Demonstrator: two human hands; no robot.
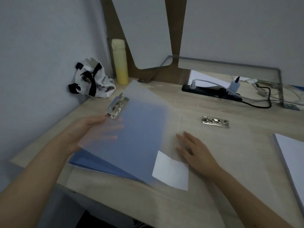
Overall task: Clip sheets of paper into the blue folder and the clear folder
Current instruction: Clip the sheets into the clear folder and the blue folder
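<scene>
Clear folder is pinched at its left cover edge by the left hand, thumb on top and fingers seen through the plastic, and the cover is held tilted over the blue folder, which lies flat on the desk. Just right of the blue folder, the right hand is laid flat, fingers straight, on the clear folder's other half. Farther right of the blue folder, a clip and a paper stack are seen.
</scene>
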